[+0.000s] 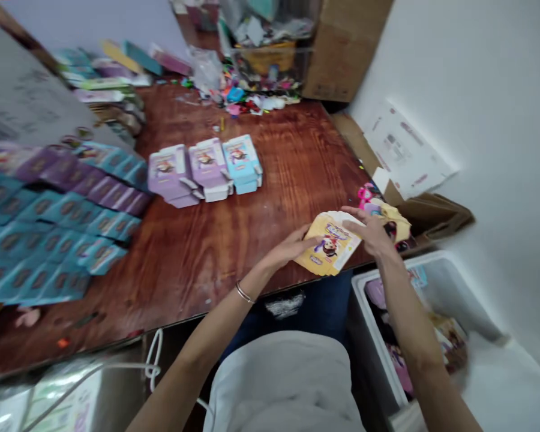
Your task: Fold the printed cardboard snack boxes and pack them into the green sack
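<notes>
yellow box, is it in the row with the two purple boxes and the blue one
No, the left hand grips the yellow box near the table's front edge, apart from that row.

A brown carton point(344, 51) stands beside a clear bin point(303, 65), near a plastic bag point(206, 69).

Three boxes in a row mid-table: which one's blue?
The right-end box, nearest the left hand. The left-end box and middle box are purple.
</notes>
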A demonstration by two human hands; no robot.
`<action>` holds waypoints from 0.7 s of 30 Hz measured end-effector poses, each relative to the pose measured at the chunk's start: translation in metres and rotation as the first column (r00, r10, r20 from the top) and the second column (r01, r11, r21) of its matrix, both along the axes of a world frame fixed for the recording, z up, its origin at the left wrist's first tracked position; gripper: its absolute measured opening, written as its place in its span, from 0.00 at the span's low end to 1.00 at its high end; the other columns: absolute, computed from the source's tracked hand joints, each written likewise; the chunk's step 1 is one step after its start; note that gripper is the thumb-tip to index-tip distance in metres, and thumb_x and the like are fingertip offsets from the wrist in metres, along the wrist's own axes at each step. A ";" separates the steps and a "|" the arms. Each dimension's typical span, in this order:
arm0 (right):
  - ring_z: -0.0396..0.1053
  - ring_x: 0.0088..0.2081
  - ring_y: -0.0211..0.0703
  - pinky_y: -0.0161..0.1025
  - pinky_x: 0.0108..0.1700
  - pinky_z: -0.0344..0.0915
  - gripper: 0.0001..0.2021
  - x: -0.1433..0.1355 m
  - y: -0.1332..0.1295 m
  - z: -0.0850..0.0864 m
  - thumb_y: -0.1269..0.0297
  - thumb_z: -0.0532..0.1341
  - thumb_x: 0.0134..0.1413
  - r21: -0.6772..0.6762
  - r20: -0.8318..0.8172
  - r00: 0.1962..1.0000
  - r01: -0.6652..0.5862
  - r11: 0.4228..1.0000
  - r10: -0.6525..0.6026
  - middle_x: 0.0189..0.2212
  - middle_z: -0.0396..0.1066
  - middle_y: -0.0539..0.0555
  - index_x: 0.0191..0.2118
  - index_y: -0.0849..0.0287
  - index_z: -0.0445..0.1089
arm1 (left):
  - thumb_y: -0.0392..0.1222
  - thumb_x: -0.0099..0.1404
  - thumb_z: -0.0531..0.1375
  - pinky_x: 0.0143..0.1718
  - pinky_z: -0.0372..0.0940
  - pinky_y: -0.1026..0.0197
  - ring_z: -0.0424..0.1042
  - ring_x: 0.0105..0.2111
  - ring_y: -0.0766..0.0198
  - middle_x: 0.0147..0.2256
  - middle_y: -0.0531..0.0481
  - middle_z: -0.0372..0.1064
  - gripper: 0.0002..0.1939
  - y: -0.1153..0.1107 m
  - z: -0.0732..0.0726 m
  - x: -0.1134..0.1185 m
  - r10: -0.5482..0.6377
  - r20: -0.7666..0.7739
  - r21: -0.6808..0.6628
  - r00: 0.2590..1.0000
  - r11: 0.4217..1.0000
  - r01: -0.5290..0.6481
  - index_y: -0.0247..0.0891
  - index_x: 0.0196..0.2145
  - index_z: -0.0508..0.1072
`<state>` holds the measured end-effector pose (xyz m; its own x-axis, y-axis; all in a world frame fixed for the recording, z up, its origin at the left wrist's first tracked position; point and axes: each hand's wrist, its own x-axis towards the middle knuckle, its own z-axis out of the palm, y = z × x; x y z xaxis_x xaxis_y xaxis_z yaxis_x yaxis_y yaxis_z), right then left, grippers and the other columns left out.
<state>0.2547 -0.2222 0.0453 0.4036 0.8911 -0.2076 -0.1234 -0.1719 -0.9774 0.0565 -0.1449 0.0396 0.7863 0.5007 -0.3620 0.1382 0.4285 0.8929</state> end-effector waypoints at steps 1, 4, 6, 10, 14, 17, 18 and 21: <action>0.74 0.41 0.49 0.44 0.43 0.71 0.38 -0.018 0.019 -0.010 0.38 0.70 0.30 0.013 -0.105 0.994 -0.006 1.000 0.008 0.44 0.76 0.57 0.47 0.57 0.70 | 0.47 0.58 0.66 0.44 0.72 0.55 0.76 0.40 0.58 0.49 0.41 0.74 0.28 0.007 -0.004 -0.016 0.133 -0.009 0.010 0.991 0.991 -0.133 0.35 0.53 0.67; 0.74 0.46 0.52 0.47 0.46 0.71 0.39 -0.080 0.051 -0.038 0.28 0.57 0.41 0.016 -0.263 0.956 -0.128 0.992 0.128 0.47 0.75 0.59 0.49 0.57 0.68 | 0.46 0.61 0.63 0.46 0.71 0.53 0.76 0.42 0.57 0.50 0.41 0.73 0.28 0.020 -0.014 -0.056 0.418 -0.045 0.041 0.907 0.908 -0.417 0.35 0.56 0.63; 0.72 0.48 0.53 0.48 0.49 0.70 0.39 -0.120 0.056 -0.052 0.31 0.58 0.43 0.002 -0.202 0.965 -0.168 0.986 0.165 0.50 0.73 0.60 0.53 0.58 0.65 | 0.46 0.62 0.60 0.48 0.70 0.51 0.75 0.44 0.55 0.51 0.40 0.72 0.30 0.021 -0.020 -0.076 0.514 -0.089 0.107 0.853 0.857 -0.505 0.35 0.59 0.60; 0.68 0.53 0.52 0.51 0.58 0.63 0.37 -0.174 0.057 -0.064 0.42 0.59 0.51 0.060 0.136 0.972 -0.199 0.978 0.190 0.55 0.68 0.61 0.61 0.60 0.56 | 0.42 0.62 0.58 0.60 0.58 0.48 0.65 0.57 0.52 0.57 0.41 0.66 0.30 0.013 -0.032 -0.103 0.644 -0.184 0.449 0.742 0.727 -0.519 0.36 0.61 0.58; 0.61 0.58 0.60 0.59 0.61 0.56 0.34 -0.204 0.063 -0.067 0.48 0.56 0.56 0.035 0.408 0.877 -0.292 0.956 0.253 0.58 0.63 0.67 0.63 0.65 0.53 | 0.41 0.61 0.56 0.65 0.49 0.48 0.55 0.63 0.51 0.61 0.38 0.58 0.33 0.004 -0.045 -0.124 0.753 -0.189 0.642 0.630 0.580 -0.501 0.32 0.63 0.55; 0.58 0.60 0.65 0.64 0.61 0.53 0.34 -0.225 0.063 -0.067 0.50 0.55 0.57 -0.008 0.500 0.819 -0.320 0.947 0.281 0.59 0.61 0.68 0.64 0.64 0.53 | 0.42 0.60 0.55 0.65 0.48 0.45 0.54 0.64 0.49 0.64 0.33 0.53 0.37 0.002 -0.052 -0.143 0.811 -0.187 0.685 0.555 0.512 -0.517 0.29 0.65 0.49; 0.58 0.60 0.64 0.63 0.62 0.53 0.34 -0.229 0.061 -0.067 0.50 0.55 0.58 -0.002 0.501 0.816 -0.333 0.943 0.289 0.60 0.61 0.67 0.65 0.63 0.53 | 0.43 0.60 0.55 0.65 0.46 0.44 0.51 0.65 0.48 0.65 0.32 0.50 0.39 0.002 -0.052 -0.148 0.820 -0.195 0.703 0.538 0.499 -0.506 0.29 0.65 0.47; 0.60 0.60 0.55 0.55 0.63 0.57 0.28 -0.220 0.037 -0.059 0.51 0.54 0.60 0.079 0.472 0.843 -0.331 0.940 0.257 0.59 0.63 0.62 0.62 0.59 0.59 | 0.46 0.61 0.55 0.67 0.39 0.42 0.42 0.68 0.46 0.67 0.30 0.41 0.42 0.003 -0.045 -0.156 0.813 -0.222 0.787 0.539 0.475 -0.393 0.25 0.66 0.43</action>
<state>0.0343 -0.1855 -0.0139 0.1334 0.9879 0.0785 0.3671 0.0243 -0.9299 -0.0991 -0.1421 -0.0056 -0.0425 0.9990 0.0115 0.5715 0.0148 0.8205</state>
